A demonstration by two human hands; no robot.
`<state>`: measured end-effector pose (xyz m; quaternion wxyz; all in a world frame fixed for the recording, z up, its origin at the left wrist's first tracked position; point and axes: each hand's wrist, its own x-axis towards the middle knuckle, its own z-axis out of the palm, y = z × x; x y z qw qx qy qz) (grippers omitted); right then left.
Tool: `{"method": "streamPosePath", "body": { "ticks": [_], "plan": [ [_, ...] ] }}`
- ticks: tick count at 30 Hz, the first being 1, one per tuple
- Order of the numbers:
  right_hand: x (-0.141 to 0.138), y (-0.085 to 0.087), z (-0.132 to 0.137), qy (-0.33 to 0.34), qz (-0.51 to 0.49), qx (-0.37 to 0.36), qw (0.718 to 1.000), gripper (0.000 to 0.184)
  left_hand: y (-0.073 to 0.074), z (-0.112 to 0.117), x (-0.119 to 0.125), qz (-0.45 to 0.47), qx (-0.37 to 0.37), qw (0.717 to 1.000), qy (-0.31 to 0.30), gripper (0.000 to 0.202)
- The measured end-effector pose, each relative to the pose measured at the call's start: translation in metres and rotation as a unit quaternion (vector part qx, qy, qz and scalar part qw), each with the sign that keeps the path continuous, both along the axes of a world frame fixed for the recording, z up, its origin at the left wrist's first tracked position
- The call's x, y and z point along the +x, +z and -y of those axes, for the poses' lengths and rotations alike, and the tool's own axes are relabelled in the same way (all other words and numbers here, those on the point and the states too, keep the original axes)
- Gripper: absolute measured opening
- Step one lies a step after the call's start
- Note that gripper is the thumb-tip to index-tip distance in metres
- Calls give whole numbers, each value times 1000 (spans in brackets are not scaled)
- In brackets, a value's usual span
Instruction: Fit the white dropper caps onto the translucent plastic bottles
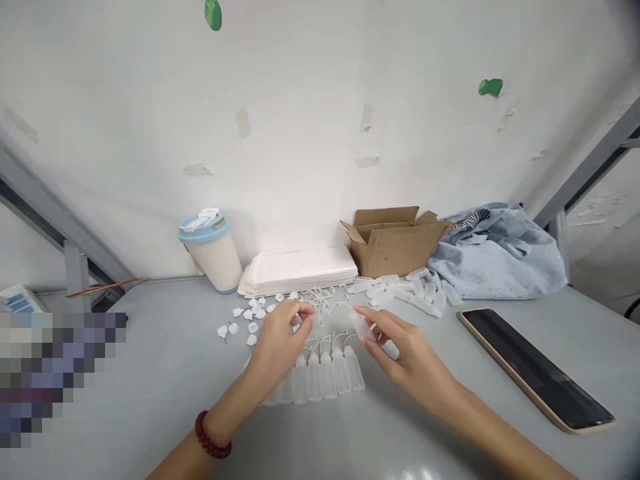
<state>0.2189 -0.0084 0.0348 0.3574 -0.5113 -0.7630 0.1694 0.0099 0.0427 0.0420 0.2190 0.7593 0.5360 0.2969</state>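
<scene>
My right hand [407, 350] is closed on a small translucent plastic bottle [361, 325], gripped between thumb and fingers. Thumb and index finger of my left hand [280, 337] are pinched together; what they hold, if anything, is too small to make out. A thin curved white tube [340, 304] arches between the hands; whether it joins the held bottle I cannot tell. Below the hands lies a row of several bottles [327, 379] with curved tubes at their necks, partly hidden by my left hand. Loose white caps [253, 327] are scattered left of that hand.
Loose curved tubes [320, 295] lie before a stack of white flat packs [303, 267]. More bottles [400, 290] are heaped by an open cardboard box [400, 252]. A lidded cup [215, 257] stands back left; a phone [537, 370] and light-blue cloth [500, 257] are right.
</scene>
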Motion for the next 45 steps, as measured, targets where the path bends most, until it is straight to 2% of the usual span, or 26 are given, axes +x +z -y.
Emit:
{"method": "streamPosePath", "body": {
  "ticks": [3, 6, 8, 10, 11, 14, 17, 19, 26, 32, 36, 40, 42, 45],
  "plan": [
    [-2, 3, 2, -2, -46, -60, 997, 37, 1, -2, 7, 62, -7, 997, 53, 21],
    [-3, 6, 3, 16, -118, -139, 983, 39, 2, 5, 10, 104, -13, 991, 78, 28],
    [-3, 6, 3, 24, -163, -177, 970, 39, 5, 15, 10, 114, 3, 990, 82, 25],
    [-4, 7, 3, 31, -207, -203, 957, 37, 7, 26, 11, 111, 45, 991, 51, 19],
    [-4, 8, 4, 38, -231, -217, 948, 36, 7, 31, 11, 105, 74, 992, 17, 17],
    [-6, 11, 5, 84, -312, -263, 909, 35, 5, 42, 14, 72, 126, 988, -54, 17],
    [-8, 15, 7, 117, -359, -291, 879, 32, -2, 46, 17, 34, 133, 988, -66, 41],
    [-9, 16, 8, 125, -374, -301, 868, 31, -10, 46, 19, 14, 160, 983, -83, 48],
    [-9, 11, 8, 138, -404, -326, 843, 29, -30, 49, 23, -10, 332, 936, -118, 45],
    [-8, 11, 7, 178, -415, -342, 824, 27, -30, 50, 24, -3, 360, 923, -134, 43],
    [-9, 11, 9, 184, -403, -339, 830, 26, -26, 50, 26, -8, 368, 920, -134, 37],
    [-12, 6, 10, 115, -360, -287, 880, 23, -23, 51, 27, -34, 389, 910, -138, 33],
    [-14, 5, 11, 95, -347, -266, 894, 23, -22, 52, 28, -43, 395, 906, -144, 32],
    [-15, 7, 13, 110, -349, -265, 892, 22, -23, 52, 28, -40, 389, 911, -134, 33]
  ]
}}
